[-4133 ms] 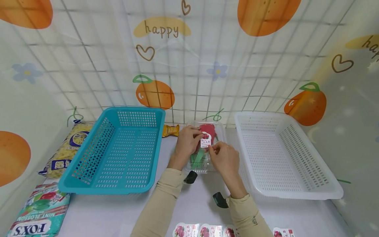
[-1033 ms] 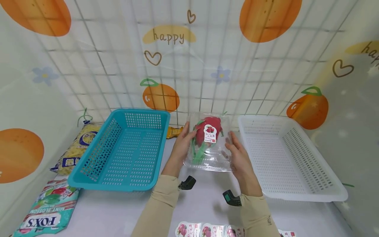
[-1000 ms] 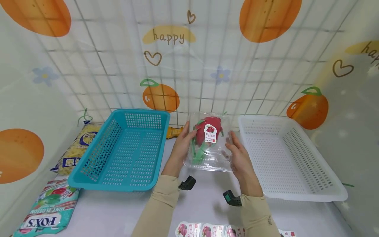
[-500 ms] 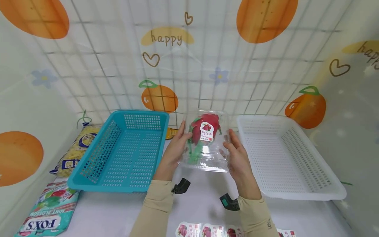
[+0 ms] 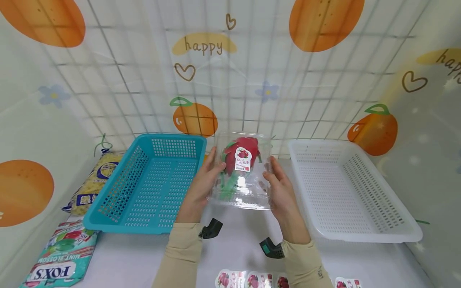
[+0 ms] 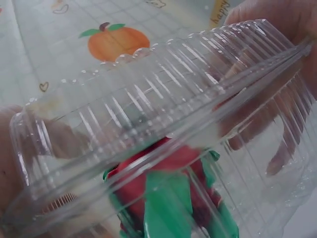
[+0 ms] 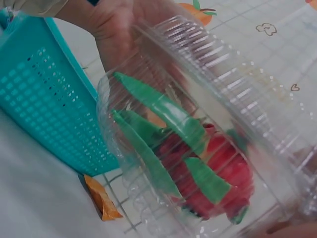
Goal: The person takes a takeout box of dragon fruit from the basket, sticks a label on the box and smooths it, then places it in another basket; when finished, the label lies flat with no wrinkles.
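A clear plastic clamshell box (image 5: 252, 196) is held up between my two hands, tilted toward the head camera. Inside lies a red dragon fruit (image 5: 251, 149) with green leaf tips; the right wrist view shows the fruit (image 7: 228, 173) through the box's side. A white label sticker (image 5: 243, 160) with a dragon fruit picture sits on the lid over it. My left hand (image 5: 201, 184) grips the box's left side, thumb on the lid. The right side is gripped by my right hand (image 5: 282, 192), its fingers showing through the plastic underneath.
A teal basket (image 5: 144, 229) stands left, a white basket (image 5: 363, 237) right. Beyond the teal one lie a pasta bag (image 5: 95, 180) and a mint candy bag (image 5: 63, 256). Several label stickers (image 5: 230, 278) lie along the near edge. An orange-yellow packet (image 7: 101, 198) lies beside the teal basket.
Earlier both hands were at the label on the box's lid. They then took the box by its sides and raised it. Over the last half second it has shifted slightly left.
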`<action>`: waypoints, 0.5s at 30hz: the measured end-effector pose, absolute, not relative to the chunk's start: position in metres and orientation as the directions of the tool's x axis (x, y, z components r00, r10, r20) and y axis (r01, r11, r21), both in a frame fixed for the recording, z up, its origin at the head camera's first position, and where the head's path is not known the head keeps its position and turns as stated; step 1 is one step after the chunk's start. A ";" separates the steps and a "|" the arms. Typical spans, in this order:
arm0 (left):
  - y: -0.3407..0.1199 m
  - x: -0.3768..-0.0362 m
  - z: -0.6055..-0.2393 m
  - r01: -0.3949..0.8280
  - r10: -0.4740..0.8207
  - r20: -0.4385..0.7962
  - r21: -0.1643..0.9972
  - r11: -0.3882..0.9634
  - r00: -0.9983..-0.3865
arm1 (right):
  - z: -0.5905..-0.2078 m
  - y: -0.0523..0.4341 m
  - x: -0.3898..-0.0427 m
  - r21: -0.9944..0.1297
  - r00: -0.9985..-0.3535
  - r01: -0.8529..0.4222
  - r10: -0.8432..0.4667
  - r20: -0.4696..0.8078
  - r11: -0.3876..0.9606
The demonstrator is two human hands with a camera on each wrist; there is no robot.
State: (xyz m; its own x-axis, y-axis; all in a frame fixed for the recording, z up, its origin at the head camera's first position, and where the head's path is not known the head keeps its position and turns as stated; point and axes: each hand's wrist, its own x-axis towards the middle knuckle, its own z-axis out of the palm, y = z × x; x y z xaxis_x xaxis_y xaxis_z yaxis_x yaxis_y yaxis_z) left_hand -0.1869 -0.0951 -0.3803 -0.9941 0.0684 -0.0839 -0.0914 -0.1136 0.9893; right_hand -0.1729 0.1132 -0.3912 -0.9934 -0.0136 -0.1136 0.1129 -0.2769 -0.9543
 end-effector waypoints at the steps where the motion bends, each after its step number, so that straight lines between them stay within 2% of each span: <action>1: -0.098 -0.186 -0.379 -0.084 0.064 -0.077 0.990 -0.112 -0.995 | -0.390 0.110 -0.172 -0.954 -0.993 0.117 -0.015 -0.117 -0.277; 6: -0.113 -0.181 -0.376 -0.043 0.070 -0.035 0.992 -0.117 -0.997 | -0.388 0.095 -0.170 -0.957 -0.993 0.117 -0.029 -0.113 -0.266; 15: -0.139 -0.175 -0.373 -0.054 0.084 -0.045 0.993 -0.104 -0.995 | -0.387 0.070 -0.166 -0.967 -0.994 0.109 -0.025 -0.107 -0.229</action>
State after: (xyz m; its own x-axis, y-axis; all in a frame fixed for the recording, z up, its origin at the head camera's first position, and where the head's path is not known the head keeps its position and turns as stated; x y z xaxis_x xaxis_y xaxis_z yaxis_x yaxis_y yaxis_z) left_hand -0.1754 -0.1395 -0.3734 -0.9955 0.0838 -0.0449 -0.0535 -0.1038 0.9932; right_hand -0.1661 0.0705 -0.3873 -0.9940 -0.0252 -0.1066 0.1095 -0.2288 -0.9673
